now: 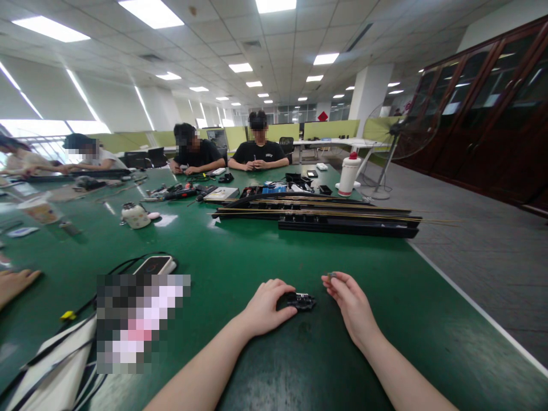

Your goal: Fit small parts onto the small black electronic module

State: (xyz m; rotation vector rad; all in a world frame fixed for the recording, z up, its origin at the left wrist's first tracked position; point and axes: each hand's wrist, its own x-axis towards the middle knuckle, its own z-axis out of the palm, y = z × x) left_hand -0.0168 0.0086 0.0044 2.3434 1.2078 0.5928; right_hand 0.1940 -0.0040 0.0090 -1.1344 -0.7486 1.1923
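Broad office under a gridded panel ceiling (282, 57); flat lime-green partitions (331, 131) behind, dark glossy wood cabinets (479, 125) with glass fronts along the right, grey floor (458, 211) below them. Wide table (222, 251), smooth green top, glossy enough to throw back soft patches of light, pale edge strip on the right.

Left hand (268, 309) rests low on the table, thumb and fingers closed around one end of a black part (303, 301): small, irregular in outline, with a pale strip along its top. Its free end points toward the right hand. Right hand (349, 299) raised just beside, apart from the black part; fingertips pinched together on a tiny piece (331, 275), greyish, too small to make out its shape.

Beyond the hands: long black rails (349, 230), straight and ridged, with thin brass-coloured rods (317, 213) laid lengthwise over them. White cylindrical bottle (349, 176), red top, upright behind. Rounded pale mug (136, 216) to the left. Nearer, a white-edged device (156, 265) with a dark glassy face, cables around it. Another person's hand (19, 286) at the left edge, flat-looking. Two people in dark tops (259, 152) sit across the table.
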